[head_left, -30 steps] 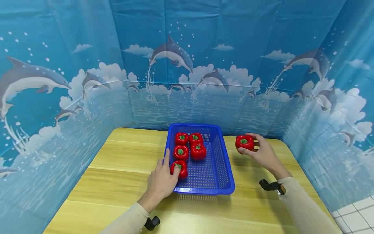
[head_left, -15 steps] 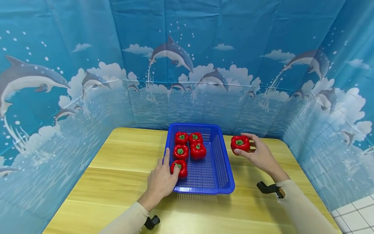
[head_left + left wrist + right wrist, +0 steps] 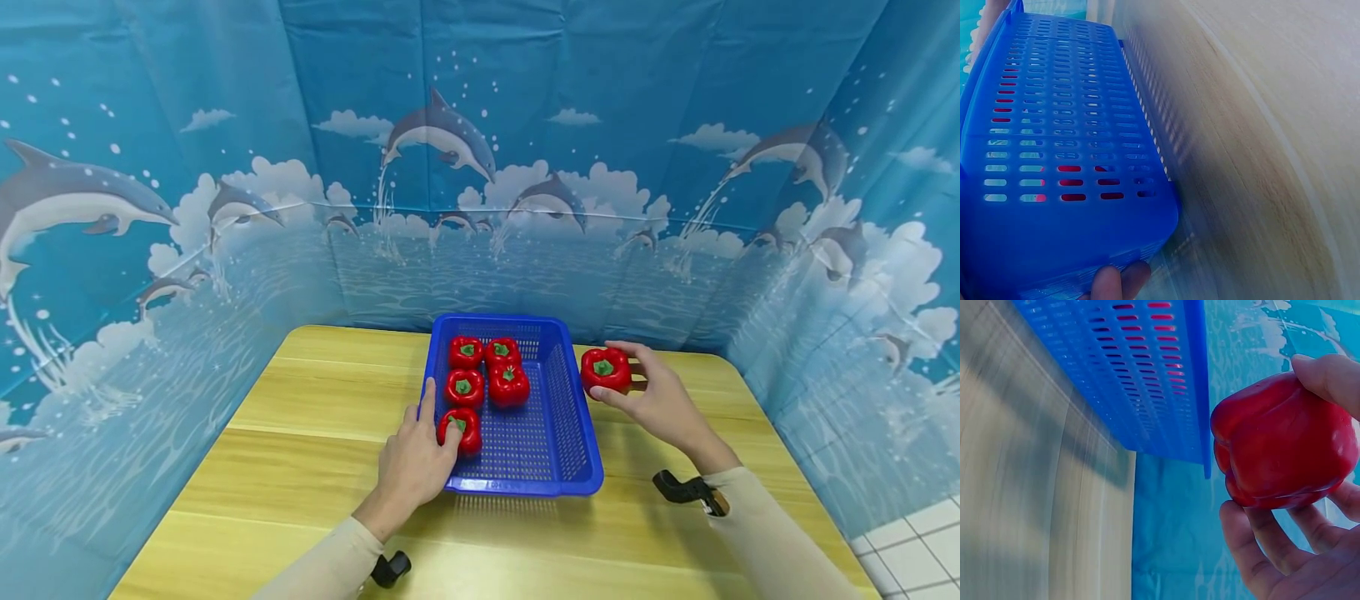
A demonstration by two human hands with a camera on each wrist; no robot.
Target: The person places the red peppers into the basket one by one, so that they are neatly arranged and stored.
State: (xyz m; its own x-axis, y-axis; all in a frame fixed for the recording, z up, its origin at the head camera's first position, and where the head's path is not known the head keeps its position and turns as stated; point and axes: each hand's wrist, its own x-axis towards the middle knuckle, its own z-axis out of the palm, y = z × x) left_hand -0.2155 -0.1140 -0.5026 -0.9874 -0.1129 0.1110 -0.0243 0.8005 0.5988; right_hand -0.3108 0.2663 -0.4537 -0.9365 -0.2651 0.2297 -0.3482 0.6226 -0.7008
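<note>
A blue perforated plastic basket (image 3: 577,425) stands on the table with several red bell peppers (image 3: 465,388) inside, mostly along its left half. My left hand (image 3: 417,462) grips the basket's left side, thumb over the rim by the nearest pepper (image 3: 470,437); whether the thumb touches that pepper I cannot tell. Two fingertips (image 3: 1107,284) show against the basket's outside in the left wrist view. My right hand (image 3: 663,404) holds another red bell pepper (image 3: 1285,444) between thumb and fingers, raised just outside the basket's right rim. Its green stem faces up in the head view.
The light wooden table (image 3: 300,433) extends to both sides of the basket. Behind and around it hangs a blue curtain (image 3: 495,275) printed with dolphins. White tiles (image 3: 918,542) show at the lower right.
My right hand has carried its bell pepper leftward, up to the basket's right rim. My left hand, the basket and the peppers inside have stayed put.
</note>
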